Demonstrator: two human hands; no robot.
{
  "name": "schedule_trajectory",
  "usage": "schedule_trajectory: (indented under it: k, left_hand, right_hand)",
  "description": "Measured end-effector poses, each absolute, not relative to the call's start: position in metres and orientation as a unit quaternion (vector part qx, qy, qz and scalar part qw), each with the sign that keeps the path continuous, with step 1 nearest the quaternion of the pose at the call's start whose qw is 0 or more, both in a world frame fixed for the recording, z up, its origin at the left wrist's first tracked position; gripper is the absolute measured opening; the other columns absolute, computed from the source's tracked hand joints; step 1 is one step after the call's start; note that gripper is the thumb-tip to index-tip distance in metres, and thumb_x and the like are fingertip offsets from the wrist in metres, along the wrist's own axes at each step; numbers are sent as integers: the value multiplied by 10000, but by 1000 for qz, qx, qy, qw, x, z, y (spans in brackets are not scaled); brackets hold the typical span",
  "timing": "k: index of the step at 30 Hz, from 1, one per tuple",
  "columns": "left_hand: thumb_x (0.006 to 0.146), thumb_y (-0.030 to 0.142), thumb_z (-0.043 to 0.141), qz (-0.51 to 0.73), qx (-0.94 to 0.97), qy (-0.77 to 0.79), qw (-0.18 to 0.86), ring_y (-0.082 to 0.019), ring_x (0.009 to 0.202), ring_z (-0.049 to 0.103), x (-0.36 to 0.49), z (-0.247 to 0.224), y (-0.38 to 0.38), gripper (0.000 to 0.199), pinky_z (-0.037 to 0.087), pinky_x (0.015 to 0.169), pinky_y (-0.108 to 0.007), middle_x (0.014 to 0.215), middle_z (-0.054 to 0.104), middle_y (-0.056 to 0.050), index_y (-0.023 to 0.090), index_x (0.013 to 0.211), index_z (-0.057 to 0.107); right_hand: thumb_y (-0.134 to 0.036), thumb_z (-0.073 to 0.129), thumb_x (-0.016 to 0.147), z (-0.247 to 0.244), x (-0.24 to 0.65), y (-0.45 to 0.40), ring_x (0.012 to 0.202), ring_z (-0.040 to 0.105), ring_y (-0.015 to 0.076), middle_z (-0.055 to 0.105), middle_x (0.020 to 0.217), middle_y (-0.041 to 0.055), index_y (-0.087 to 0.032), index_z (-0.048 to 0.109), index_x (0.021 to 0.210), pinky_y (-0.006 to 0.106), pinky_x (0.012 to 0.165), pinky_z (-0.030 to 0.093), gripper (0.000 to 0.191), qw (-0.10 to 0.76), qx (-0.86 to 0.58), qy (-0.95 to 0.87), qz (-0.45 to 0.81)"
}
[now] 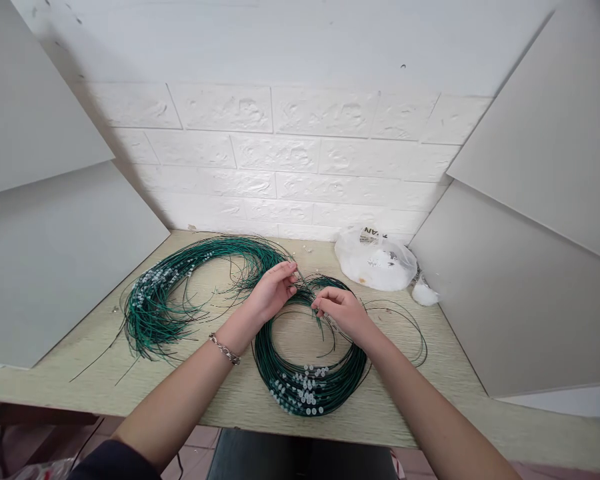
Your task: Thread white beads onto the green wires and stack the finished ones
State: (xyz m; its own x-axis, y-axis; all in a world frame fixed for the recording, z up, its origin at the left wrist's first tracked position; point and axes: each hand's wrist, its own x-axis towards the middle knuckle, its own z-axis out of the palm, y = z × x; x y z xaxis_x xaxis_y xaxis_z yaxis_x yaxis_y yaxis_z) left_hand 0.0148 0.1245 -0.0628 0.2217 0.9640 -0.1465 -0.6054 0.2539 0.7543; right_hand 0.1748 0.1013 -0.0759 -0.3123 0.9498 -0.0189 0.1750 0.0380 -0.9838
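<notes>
My left hand (276, 288) is raised over the top of a round coil of dark green wires (264, 357), thumb and fingers drawn together at a thin green strand. Just right of it, my right hand (344, 311) pinches green wire between thumb and fingertips, with short ends hanging below. Exactly how many strands each hand holds is hidden. Small white bead-like pieces (307, 393) sit on the wires along the near side of the coil. To the left lies a second, looser curved bundle of green wires (215, 248), carrying similar white pieces and fraying into loose ends.
A clear plastic bag of small white pieces (375, 263) rests at the back right, beside a smaller bag (424, 293). Loose wire loops (423, 340) spread right of the coil. Grey panels (65, 260) flank the wooden table (430, 400); a white brick-patterned wall (300, 153) stands behind.
</notes>
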Motion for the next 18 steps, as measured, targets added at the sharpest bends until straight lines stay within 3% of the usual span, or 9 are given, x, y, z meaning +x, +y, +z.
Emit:
schedule_trajectory:
  k: [6,11,18]
  left_hand:
    - [609,215,662,585,267,319,696,-33,526,465,7,-59,130,176,362,447,-157,666,515,36,150,712,535]
    - [599,223,667,635,269,317,651,-24,492,447,2,-58,135,200,355,441,-149,639,501,47,153,713,519]
    - [595,221,668,675,258,325,610,-16,478,431,-6,-56,138,206,342,437,-145,624,482,52,146,704,510]
  right_hand:
    - [-318,493,700,-75,173,98,492,517,73,551,677,0,-150,508,670,214,515,406,171,332,-447,-571,603]
    - [-385,545,682,-78,174,97,380,430,47,539,654,-30,-196,436,827,209,414,388,262,318,-419,-506,683]
    - [-362,556,685,-77,176,98,387,344,29,397,535,-72,-167,425,701,158,366,281,235,313,-427,-549,647]
